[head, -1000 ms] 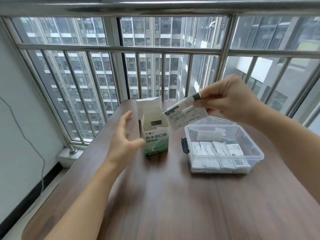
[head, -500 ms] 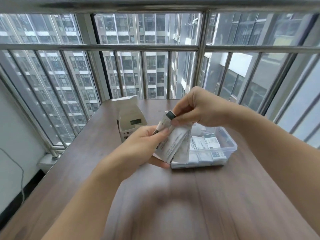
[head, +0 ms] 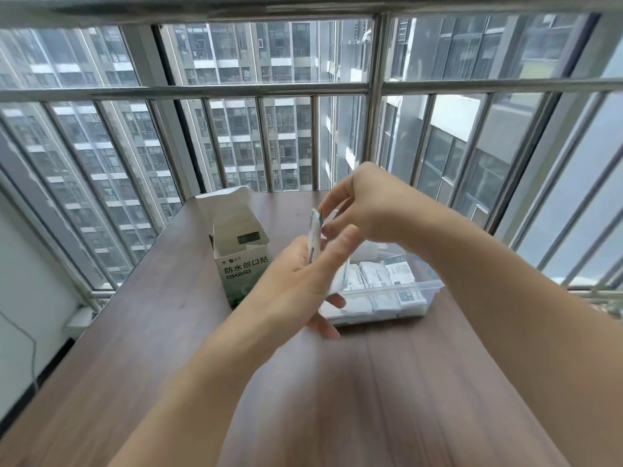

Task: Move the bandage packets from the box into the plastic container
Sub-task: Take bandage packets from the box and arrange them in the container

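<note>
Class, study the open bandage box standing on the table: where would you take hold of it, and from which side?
Grip the bandage box round its printed lower body, coming from the left. It stands upright, its raised top flap is flimsy, and the plastic container and both hands crowd its right.

This is looking like a flat high up in a residential tower, on an enclosed balcony or by a window corner. Beyond the fingers (head: 337, 244), tall panes are running across the whole view behind a steel railing (head: 188, 91) of horizontal bars and thin uprights. Through the glass, apartment blocks (head: 242, 129) are showing row upon row of windows and balconies, seen from well above the ground. A dark wood-grain bench (head: 387, 382) is stretching from below the fingers to the panes. To their left, a white wall (head: 23, 298) is carrying a thin cable (head: 33, 352) hanging down.
</note>
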Motion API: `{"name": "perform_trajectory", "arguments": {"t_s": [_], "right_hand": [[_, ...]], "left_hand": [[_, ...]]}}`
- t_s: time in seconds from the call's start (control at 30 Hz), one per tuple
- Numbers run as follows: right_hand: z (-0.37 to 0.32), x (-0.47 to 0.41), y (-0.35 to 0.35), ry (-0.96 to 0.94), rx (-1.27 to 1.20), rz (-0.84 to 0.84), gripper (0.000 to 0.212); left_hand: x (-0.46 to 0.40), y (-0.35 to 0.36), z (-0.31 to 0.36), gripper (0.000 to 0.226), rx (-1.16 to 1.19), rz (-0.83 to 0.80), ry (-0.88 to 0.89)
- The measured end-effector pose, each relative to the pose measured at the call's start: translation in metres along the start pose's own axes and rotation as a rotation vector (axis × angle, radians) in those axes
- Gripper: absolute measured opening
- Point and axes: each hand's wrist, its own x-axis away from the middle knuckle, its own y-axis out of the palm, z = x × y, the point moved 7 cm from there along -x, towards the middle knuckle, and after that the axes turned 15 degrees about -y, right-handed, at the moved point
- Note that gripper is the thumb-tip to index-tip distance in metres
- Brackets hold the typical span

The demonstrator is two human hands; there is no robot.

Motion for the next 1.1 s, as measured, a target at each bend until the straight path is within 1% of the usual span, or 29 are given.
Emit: {"name": "perform_trajectory", "arguments": {"t_s": [0.03, 0.1, 0.17, 0.23, 0.3, 0.4, 0.43, 0.47, 0.57, 0.63, 0.73, 0.8, 0.9, 0.97, 1.1], "right_hand": [[-0.002, -0.002, 0.000, 0.010, -0.001, 0.023, 0.015], [-0.007, -0.003, 0.000, 0.031, -0.116, 0.060, 0.018], [-0.014, -0.003, 0.002, 0.015, -0.217, 0.061, 0.022], [-0.022, 0.000, 0.002, -0.066, -0.225, -0.003, 0.031], [-0.028, 0.007, 0.002, -0.177, -0.172, -0.111, 0.040], [-0.027, 0.016, 0.004, -0.294, -0.062, -0.194, 0.034], [-0.025, 0.017, 0.004, -0.318, -0.034, -0.183, 0.033], [-0.024, 0.018, 0.002, -0.344, -0.021, -0.156, 0.032], [-0.026, 0.020, -0.005, -0.383, -0.026, -0.072, 0.030], [-0.029, 0.021, -0.006, -0.392, 0.036, -0.080, 0.031], [-0.032, 0.021, -0.003, -0.411, 0.134, -0.101, 0.019], [-0.032, 0.018, -0.004, -0.408, 0.138, -0.111, 0.012], [-0.031, 0.015, -0.011, -0.421, 0.086, -0.128, 0.008], [-0.026, 0.011, -0.014, -0.415, -0.010, -0.151, 0.008], [-0.003, 0.004, -0.003, -0.290, -0.265, -0.301, 0.016]], "left_hand": [[0.000, 0.002, 0.002, 0.041, -0.010, -0.009, 0.000], [-0.003, 0.004, 0.006, 0.025, 0.041, -0.014, -0.006], [-0.007, 0.001, 0.008, 0.024, 0.198, -0.029, -0.040], [-0.009, -0.002, 0.009, 0.027, 0.374, -0.099, -0.061], [-0.012, -0.007, 0.008, 0.028, 0.443, -0.140, -0.075], [-0.018, -0.013, 0.005, 0.014, 0.396, -0.098, -0.088], [-0.020, -0.013, 0.007, 0.008, 0.371, -0.075, -0.079], [-0.022, -0.012, 0.009, 0.008, 0.348, -0.046, -0.058], [-0.025, -0.016, 0.015, 0.018, 0.253, 0.102, 0.039], [-0.024, -0.019, 0.021, 0.025, 0.142, 0.214, 0.124], [-0.020, -0.019, 0.032, 0.030, 0.047, 0.318, 0.232], [-0.017, -0.015, 0.036, 0.032, 0.017, 0.309, 0.265], [-0.017, -0.015, 0.036, 0.039, 0.038, 0.263, 0.286], [-0.019, -0.018, 0.033, 0.042, 0.062, 0.203, 0.289], [-0.023, -0.015, 0.023, 0.040, 0.038, 0.099, 0.266]]}}
